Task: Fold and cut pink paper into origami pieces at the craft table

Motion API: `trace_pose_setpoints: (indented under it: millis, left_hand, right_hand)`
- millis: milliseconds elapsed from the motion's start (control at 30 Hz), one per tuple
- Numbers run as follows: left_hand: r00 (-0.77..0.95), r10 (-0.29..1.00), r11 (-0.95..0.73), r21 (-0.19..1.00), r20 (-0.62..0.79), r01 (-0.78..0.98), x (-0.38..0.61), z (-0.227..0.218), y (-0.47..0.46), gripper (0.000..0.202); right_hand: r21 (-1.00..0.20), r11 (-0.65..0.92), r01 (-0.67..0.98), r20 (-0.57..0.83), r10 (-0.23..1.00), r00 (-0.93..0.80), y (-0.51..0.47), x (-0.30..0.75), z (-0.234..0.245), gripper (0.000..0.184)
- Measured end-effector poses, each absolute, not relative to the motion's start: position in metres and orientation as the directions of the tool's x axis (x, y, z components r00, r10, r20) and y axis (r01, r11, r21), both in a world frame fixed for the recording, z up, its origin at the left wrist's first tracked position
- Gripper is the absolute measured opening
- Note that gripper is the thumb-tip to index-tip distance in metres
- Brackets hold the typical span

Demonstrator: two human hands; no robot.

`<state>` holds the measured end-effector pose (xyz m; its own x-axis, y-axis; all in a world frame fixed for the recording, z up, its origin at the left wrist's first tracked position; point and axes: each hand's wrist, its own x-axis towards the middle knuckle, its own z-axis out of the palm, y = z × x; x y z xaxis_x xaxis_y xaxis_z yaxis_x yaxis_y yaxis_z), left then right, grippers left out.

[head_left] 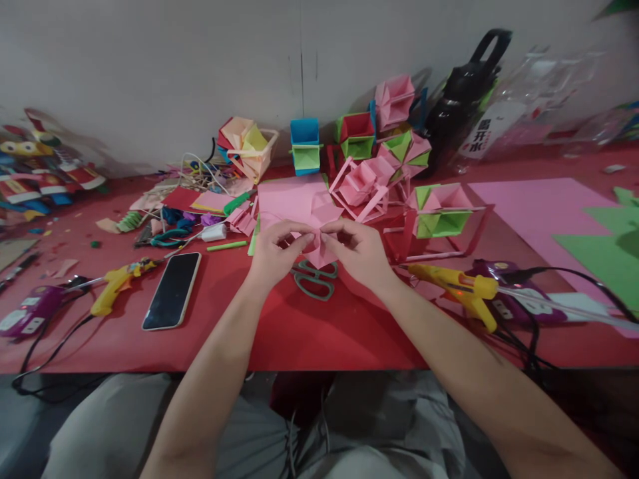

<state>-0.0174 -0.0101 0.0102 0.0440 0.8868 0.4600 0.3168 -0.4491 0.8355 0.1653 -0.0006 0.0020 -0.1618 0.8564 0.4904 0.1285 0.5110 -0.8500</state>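
Between my two hands is a folded piece of pink paper (pixel 319 255), raised above the red table. My left hand (pixel 280 249) pinches its left side between thumb and index finger. On the opposite side, my right hand (pixel 355 249) grips it the same way, the fingertips of both hands almost meeting. Grey-green scissors (pixel 315 291) lie just below the paper, their blades hidden. Behind my hands rests a flat pink sheet (pixel 284 197) with green paper under its edge.
Yellow glue guns (pixel 116 287) lie left and right, with cords trailing over the table edge. A phone (pixel 172 291) lies at left. Folded paper boxes (pixel 444 211), a black bottle (pixel 452 100) and loose craft scraps line the back. Pink and green sheets (pixel 539 199) cover the right.
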Motion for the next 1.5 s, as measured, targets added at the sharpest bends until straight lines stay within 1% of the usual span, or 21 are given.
trace_pose_setpoints:
  millis: [233,333,400,500,600,700,833,1100,1367,1433,1500]
  left_hand:
    - [0.051,0.895,-0.431,0.828,0.444,0.359,-0.019,0.010,-0.009,0.017]
    - [0.067,0.901,-0.419,0.822,0.428,0.385,-0.019,0.010,-0.008,0.012]
    - [0.051,0.913,-0.393,0.839,0.405,0.377,-0.018,0.010,-0.008,0.009]
    - [0.003,0.920,-0.370,0.869,0.391,0.329,-0.018,0.010,-0.007,0.007]
    - [-0.059,0.925,-0.345,0.896,0.375,0.280,-0.019,0.008,-0.006,0.009]
    - [-0.094,0.942,-0.298,0.932,0.321,0.205,-0.018,0.006,-0.005,0.013]
    - [-0.098,0.961,-0.245,0.962,0.257,0.125,-0.016,0.005,-0.005,0.017]
    - [-0.117,0.982,-0.149,0.989,0.148,0.000,-0.014,0.006,-0.006,0.021]
    - [-0.120,0.993,-0.030,0.989,0.012,-0.145,-0.015,0.006,-0.005,0.023]
    - [-0.119,0.993,-0.022,0.989,0.004,-0.148,-0.015,0.005,-0.005,0.023]
    - [-0.133,0.990,-0.066,0.994,0.053,-0.091,-0.015,0.004,-0.005,0.020]
  right_hand:
    - [-0.834,0.522,0.175,0.495,0.850,-0.179,-0.001,0.166,0.004,0.009]
    - [-0.800,0.562,0.209,0.530,0.826,-0.192,-0.001,0.167,0.003,0.010]
    - [-0.739,0.622,0.260,0.601,0.782,-0.163,-0.001,0.167,0.003,0.011]
    - [-0.609,0.703,0.368,0.724,0.682,-0.104,-0.002,0.169,0.006,0.011]
    - [-0.527,0.733,0.431,0.776,0.621,-0.107,-0.004,0.168,0.009,0.008]
    - [-0.488,0.753,0.442,0.773,0.608,-0.182,-0.004,0.166,0.006,0.010]
    - [-0.466,0.779,0.420,0.753,0.598,-0.275,-0.001,0.164,-0.001,0.015]
    - [-0.421,0.784,0.456,0.733,0.590,-0.338,0.001,0.164,-0.007,0.025]
    - [-0.363,0.798,0.481,0.745,0.559,-0.364,-0.001,0.163,-0.005,0.028]
    - [-0.347,0.808,0.476,0.754,0.542,-0.371,-0.001,0.163,-0.005,0.027]
    - [-0.342,0.814,0.470,0.757,0.535,-0.374,-0.001,0.163,-0.006,0.026]
